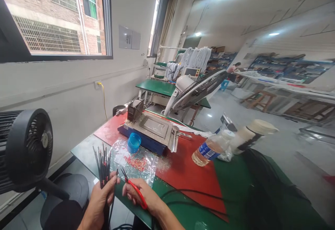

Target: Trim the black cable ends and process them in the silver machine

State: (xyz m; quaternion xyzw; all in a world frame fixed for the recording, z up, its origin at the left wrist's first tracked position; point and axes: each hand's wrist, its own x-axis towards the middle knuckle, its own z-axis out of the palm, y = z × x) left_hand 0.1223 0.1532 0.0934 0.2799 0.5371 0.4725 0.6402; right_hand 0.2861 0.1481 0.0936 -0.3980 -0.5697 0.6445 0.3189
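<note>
My left hand (101,193) is closed round a bundle of thin black cables (103,163), their ends pointing up with bits of red among them. One single cable (113,198) stands apart from the bundle, pinched between thumb and forefinger. Just to the right, my right hand (137,190) grips red-handled scissors (136,192). The scissors' dark blades sit slightly apart, close beside the tip of that single cable. Beyond both hands, small red and pale scraps (136,162) are strewn over a clear plastic sheet (149,174).
A blue cup (134,143) stands before a flat metal device on a blue base (154,146). To the right are a drink bottle (206,151), a cream flask (251,134) and black cables (277,184). A black fan (26,150) is at left; another fan (196,92) tilts behind the table.
</note>
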